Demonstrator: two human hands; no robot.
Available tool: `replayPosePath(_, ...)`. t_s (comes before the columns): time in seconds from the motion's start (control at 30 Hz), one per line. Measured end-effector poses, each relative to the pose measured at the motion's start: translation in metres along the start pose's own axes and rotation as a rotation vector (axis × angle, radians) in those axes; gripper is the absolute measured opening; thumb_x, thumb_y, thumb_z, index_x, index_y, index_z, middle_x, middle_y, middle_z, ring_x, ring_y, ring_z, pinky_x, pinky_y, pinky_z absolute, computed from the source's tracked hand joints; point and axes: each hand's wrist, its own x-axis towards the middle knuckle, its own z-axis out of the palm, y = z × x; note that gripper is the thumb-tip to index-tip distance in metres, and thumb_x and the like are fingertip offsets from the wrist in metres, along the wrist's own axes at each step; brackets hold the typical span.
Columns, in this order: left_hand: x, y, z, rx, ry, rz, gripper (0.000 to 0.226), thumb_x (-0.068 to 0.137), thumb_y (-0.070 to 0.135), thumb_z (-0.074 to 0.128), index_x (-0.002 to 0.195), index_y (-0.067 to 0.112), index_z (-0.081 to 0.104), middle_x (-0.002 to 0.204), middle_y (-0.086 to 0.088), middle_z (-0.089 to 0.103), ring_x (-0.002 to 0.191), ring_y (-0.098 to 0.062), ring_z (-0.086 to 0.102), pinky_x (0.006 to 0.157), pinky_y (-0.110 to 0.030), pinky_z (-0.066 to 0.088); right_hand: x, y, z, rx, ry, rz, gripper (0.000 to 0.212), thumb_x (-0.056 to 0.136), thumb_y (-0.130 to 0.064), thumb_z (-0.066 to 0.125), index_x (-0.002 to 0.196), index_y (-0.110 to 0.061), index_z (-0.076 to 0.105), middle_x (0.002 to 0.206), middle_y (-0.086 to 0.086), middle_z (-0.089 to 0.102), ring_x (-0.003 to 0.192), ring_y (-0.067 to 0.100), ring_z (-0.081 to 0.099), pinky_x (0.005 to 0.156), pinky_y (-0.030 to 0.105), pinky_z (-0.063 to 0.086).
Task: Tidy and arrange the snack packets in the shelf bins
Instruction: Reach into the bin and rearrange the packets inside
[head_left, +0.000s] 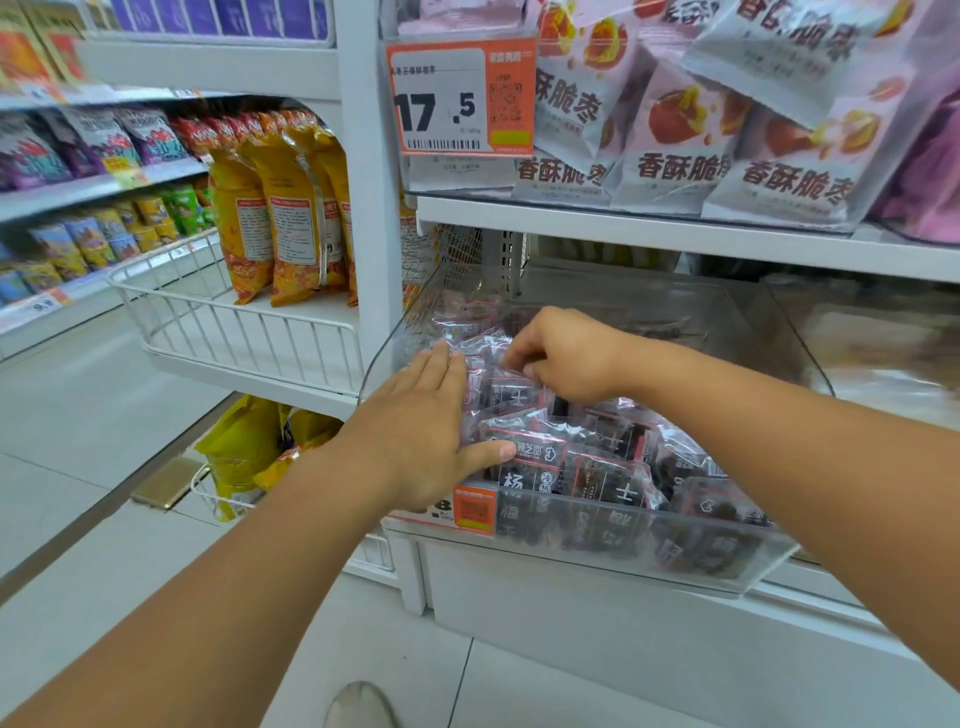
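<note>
The dark plum packets (582, 457) lie heaped in the clear plastic bin (675, 569) on the lower shelf. The left hand (426, 426) rests flat, fingers straight, against the pile's left flank, thumb touching a front packet. The right hand (566, 353), nearer the bin's back, has its fingers curled and pinches a packet at the top of the heap. The loose packets lie rightward of both hands, so the right hand appears better placed to reach them.
</note>
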Motion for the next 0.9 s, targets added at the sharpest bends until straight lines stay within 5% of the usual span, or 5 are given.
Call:
replayPosePath(0.13, -0.012, 0.000, -0.002, -0.093, 0.156, 0.060, 0.103, 0.087, 0.074, 0.044, 0.160, 0.018, -0.003, 0.168, 0.000, -0.007, 0.154, -0.016, -0.006, 0.126, -0.035, 0.004, -0.037, -0.015, -0.010, -0.027, 0.118, -0.088, 0.048, 0.098, -0.011, 0.054, 0.145, -0.020, 0.049, 0.147, -0.001, 0.052, 0.133, 0.018, 0.049, 0.112, 0.034, 0.039)
replayPosePath(0.27, -0.039, 0.016, -0.005, -0.209, 0.442, 0.246, 0.057, 0.078, 0.068, 0.059, 0.122, 0.033, 0.054, 0.127, 0.012, 0.051, 0.121, -0.009, 0.043, 0.100, -0.030, 0.041, -0.131, -0.038, -0.002, -0.219, 0.261, -0.045, 0.022, 0.095, -0.045, 0.054, 0.111, -0.033, 0.062, 0.108, -0.011, 0.064, 0.102, 0.016, 0.060, 0.086, 0.035, 0.051)
replayPosePath(0.37, -0.049, 0.028, 0.003, -0.144, 0.323, 0.251, 0.039, 0.076, 0.065, 0.069, 0.096, 0.036, 0.054, 0.097, 0.017, 0.052, 0.093, -0.007, 0.049, 0.078, -0.029, 0.045, -0.178, -0.044, 0.010, -0.462, 0.054, 0.079, 0.031, 0.095, -0.059, 0.045, 0.107, -0.032, 0.057, 0.106, -0.010, 0.061, 0.103, 0.019, 0.059, 0.075, 0.031, 0.044)
replayPosePath(0.53, -0.036, 0.034, 0.020, 0.044, 0.121, 0.168, 0.017, 0.090, 0.046, 0.067, 0.098, 0.032, 0.062, 0.102, 0.014, 0.057, 0.101, -0.014, 0.057, 0.080, -0.032, 0.046, -0.178, -0.024, 0.027, -0.475, 0.060, 0.171, 0.018, 0.098, -0.035, 0.056, 0.114, -0.029, 0.053, 0.113, -0.006, 0.060, 0.106, 0.022, 0.061, 0.068, 0.030, 0.033)
replayPosePath(0.9, 0.003, 0.024, 0.003, -0.152, 0.275, 0.145, 0.016, 0.084, 0.030, 0.078, 0.076, 0.031, 0.063, 0.077, 0.014, 0.064, 0.080, -0.010, 0.059, 0.071, -0.036, 0.051, -0.148, 0.006, 0.012, -0.375, 0.200, 0.193, 0.016, 0.095, -0.037, 0.060, 0.092, -0.022, 0.063, 0.086, -0.001, 0.066, 0.088, 0.030, 0.063, 0.068, 0.033, 0.042)
